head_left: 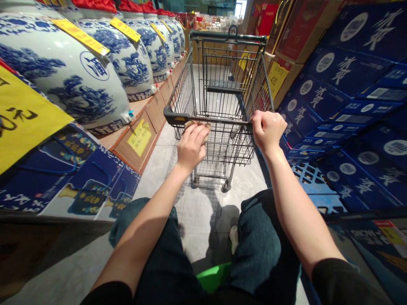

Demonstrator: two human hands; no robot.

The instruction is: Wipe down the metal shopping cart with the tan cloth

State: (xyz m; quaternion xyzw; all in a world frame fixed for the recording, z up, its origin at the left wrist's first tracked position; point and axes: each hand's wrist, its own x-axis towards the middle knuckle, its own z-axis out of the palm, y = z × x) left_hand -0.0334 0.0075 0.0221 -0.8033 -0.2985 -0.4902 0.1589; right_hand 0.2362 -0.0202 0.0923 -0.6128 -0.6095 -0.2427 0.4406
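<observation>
One brown cloth (208, 126), crumpled, lying against the left part of the near handle bar (229, 121) of a shopping cart.

One left hand (191, 146), fingers side by side and bent over the cloth, pressing it to the bar; how far the cloth wraps underneath is hidden.

One right hand (269, 129), closed in a fist around the right end of the same bar.

One shopping cart (224, 87), dark wire mesh, with a black flap inside and casters on a pale, glossy floor (165, 169).

Below the arms: one pair of blue jeans (263, 237), knees apart; one light shoe (233, 239); one green object (214, 277) between the legs, partly covered.

Left side: a row of blue-and-white jars (73, 72), red cloth covers on top, yellow labels on their shoulders, on a wooden ledge (155, 110); nearer, one large yellow sign (28, 114) above dark-blue printed bags (89, 195).

Right side: stacked blue cartons (324, 63); one light-blue plastic crate (313, 182) beside them, low down; beyond, one yellow sign marked 430 (276, 80) on brown-and-red boxes (299, 29).
</observation>
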